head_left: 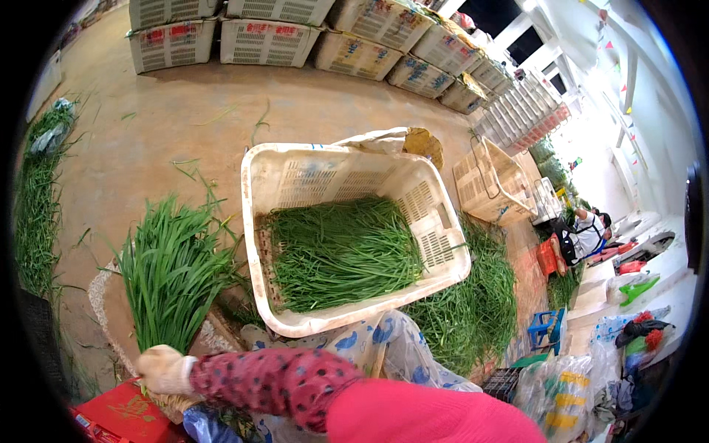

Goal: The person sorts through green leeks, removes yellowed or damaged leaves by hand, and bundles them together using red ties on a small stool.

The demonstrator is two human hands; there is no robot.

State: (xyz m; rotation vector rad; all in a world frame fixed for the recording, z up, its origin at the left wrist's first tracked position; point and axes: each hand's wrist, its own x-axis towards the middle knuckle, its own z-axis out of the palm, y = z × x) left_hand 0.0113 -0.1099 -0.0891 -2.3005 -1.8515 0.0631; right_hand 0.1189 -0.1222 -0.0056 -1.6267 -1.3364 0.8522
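A thick bunch of garlic chives (168, 273) lies on a speckled board at the left, leaf tips pointing away from me. My right hand (164, 369), in a pale work glove, reaches across from the lower right in a spotted red sleeve. Its fingers are curled at the stem end of the bunch. Beneath it shows a little of my left hand (176, 403), also gloved, above a blue sleeve; its fingers are hidden. In front of me a white plastic crate (284, 325) holds a layer of chives (343, 255) laid lengthwise.
Loose chives (476, 303) heap right of the crate, with more along the left edge. A red box (125, 415) is beside my hands. Stacked crates (269, 44) line the back; another crate (491, 181) stands right. A person (587, 232) sits farther right near a blue stool (545, 328).
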